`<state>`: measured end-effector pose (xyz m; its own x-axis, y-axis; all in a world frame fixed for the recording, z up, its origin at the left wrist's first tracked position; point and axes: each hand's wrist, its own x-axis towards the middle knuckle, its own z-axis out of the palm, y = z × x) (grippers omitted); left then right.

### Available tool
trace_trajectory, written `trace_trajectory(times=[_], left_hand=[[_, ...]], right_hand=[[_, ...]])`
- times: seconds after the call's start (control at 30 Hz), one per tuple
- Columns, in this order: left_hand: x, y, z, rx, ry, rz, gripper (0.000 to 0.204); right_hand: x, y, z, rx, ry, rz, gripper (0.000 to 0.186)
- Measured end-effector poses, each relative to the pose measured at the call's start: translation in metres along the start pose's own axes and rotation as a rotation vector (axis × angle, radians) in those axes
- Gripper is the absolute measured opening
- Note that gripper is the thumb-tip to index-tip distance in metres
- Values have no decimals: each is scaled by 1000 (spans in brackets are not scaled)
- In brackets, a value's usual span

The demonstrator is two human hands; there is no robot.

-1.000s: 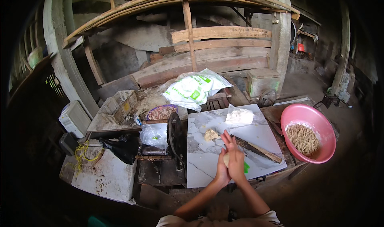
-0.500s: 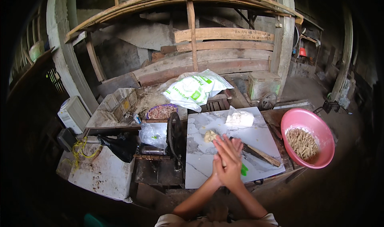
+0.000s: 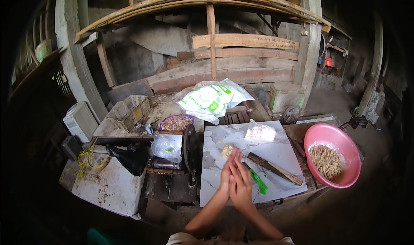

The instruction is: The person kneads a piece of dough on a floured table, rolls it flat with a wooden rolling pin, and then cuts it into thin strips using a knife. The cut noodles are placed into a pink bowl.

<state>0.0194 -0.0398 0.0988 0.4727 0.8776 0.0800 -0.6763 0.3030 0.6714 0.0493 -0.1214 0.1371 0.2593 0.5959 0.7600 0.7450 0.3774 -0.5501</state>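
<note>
Concrete posts (image 3: 78, 51) and weathered planks (image 3: 246, 41) enclose a dim workroom where, from the head view, we look down on a marble-patterned desk (image 3: 211, 171). Above its near part, the left hand (image 3: 225, 176) and right hand (image 3: 242, 185) press palm to palm, fingers straight; we cannot tell whether anything sits between them. A pale dough-like lump (image 3: 227, 150) lies on the desk just beside the fingertips, seemingly placed for easy reach. To its right, a green-handled tool (image 3: 259, 183) lies aslant near a wooden stick (image 3: 276, 169), both apparently put down to free the palms. White powder (image 3: 261, 133) sits in a clear bag, likely to contain it. We see a pink basin (image 3: 334, 133) at right, evidently gathering tan strips (image 3: 326, 162); behind the desk, a white-and-green sack (image 3: 211, 100).
</note>
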Motion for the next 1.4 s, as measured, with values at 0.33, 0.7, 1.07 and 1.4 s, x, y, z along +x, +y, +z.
trace_trajectory(times=[0.33, 0.7, 1.07, 1.4], left_hand=[[-24, -20, 24, -57, 130, -220, 50], [-21, -23, 4, -248, 17, -419, 59], [-10, 14, 28, 13, -118, -150, 55], [-1, 15, 36, 6, -85, 83, 56]], right_hand=[[13, 51, 7, 40, -108, 315, 38], [25, 56, -2, 94, -226, 222, 30], [15, 56, -16, 154, -58, 77, 27], [0, 13, -10, 224, 1, 117, 37]])
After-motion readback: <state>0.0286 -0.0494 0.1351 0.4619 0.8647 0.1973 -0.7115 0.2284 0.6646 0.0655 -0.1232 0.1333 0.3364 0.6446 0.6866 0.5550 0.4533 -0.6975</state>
